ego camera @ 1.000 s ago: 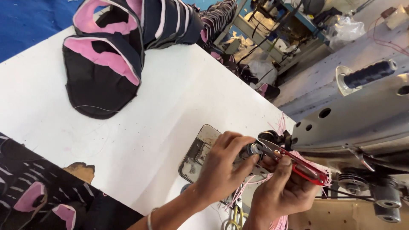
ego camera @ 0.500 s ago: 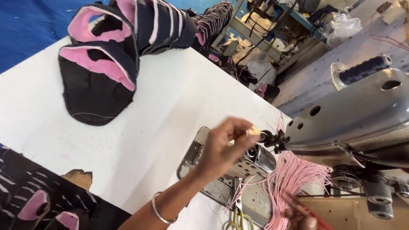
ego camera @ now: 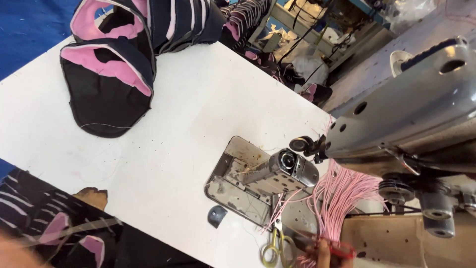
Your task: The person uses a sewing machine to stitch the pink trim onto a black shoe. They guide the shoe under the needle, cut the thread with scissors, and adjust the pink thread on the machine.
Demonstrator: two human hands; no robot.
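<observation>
A white counter [ego camera: 188, 109] fills most of the view, evenly lit, its near edge chipped to bare wood [ego camera: 91, 196]. A blue floor [ego camera: 25, 30] shows at upper left. Beyond the far edge stands a cluttered blue-framed bench [ego camera: 317, 20] with dark cables.

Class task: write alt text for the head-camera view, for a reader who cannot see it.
A grey industrial sewing machine stands on a white table, with pink cords hanging beside its post. At the bottom edge a hand touches a red-handled tool near yellow-handled scissors; black-and-pink shoe uppers lie piled at the far left.
</observation>
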